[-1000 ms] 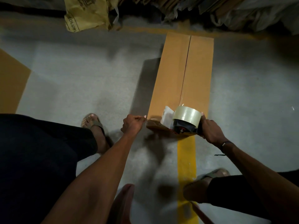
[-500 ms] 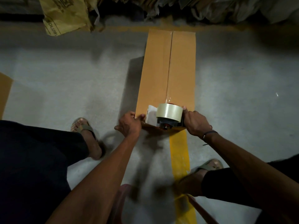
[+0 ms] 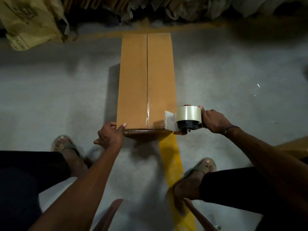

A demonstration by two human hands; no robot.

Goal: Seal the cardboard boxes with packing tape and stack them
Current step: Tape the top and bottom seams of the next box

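Note:
A long brown cardboard box lies on the concrete floor, running away from me. Clear tape shines along its centre seam and over the near edge. My left hand holds the near left corner, thumb on top and fingers on the side. My right hand grips the handle of a tape dispenser carrying a roll of clear tape. The dispenser sits at the box's near right corner, off the seam, with a loose tape end sticking out toward the box.
A yellow floor line runs from under the box toward me. My sandalled feet stand either side. A tan printed bag and piled material lie at the far wall. A flat cardboard piece shows at the right edge.
My right hand has pulled the dispenser from the seam's near end off to the box's right corner. My left hand has settled on the near left corner. The view has shifted.

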